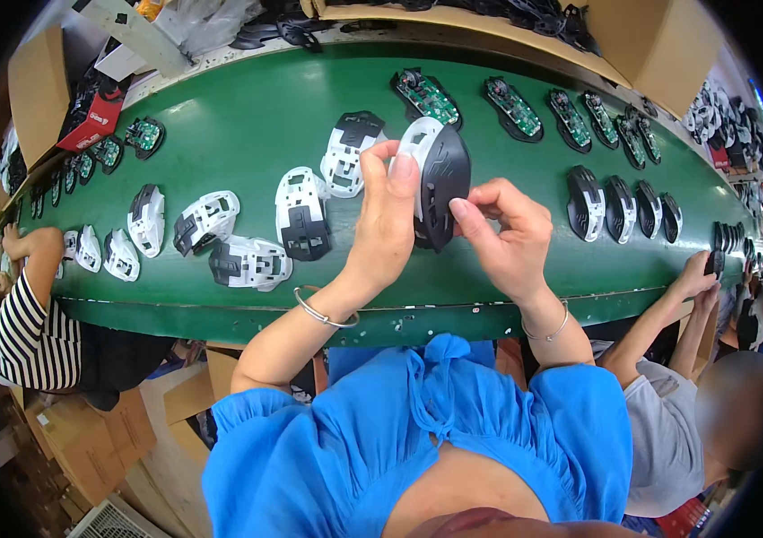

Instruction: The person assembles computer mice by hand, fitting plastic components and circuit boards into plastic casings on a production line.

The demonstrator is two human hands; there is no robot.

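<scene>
Upper centre: curved black-and-white plastic shell, gripped by the curled left hand; right hand, thumb and fingers bent at its edge, hold unclear. Work seemingly midway: openwork white-and-black plastic frames, centre left, look undone; black-and-white plastic casings, right, look done.

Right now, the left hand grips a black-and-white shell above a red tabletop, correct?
Not quite: the tabletop is green, not red, as the head view shows; the left hand does grip the black-and-white shell above it.
</scene>
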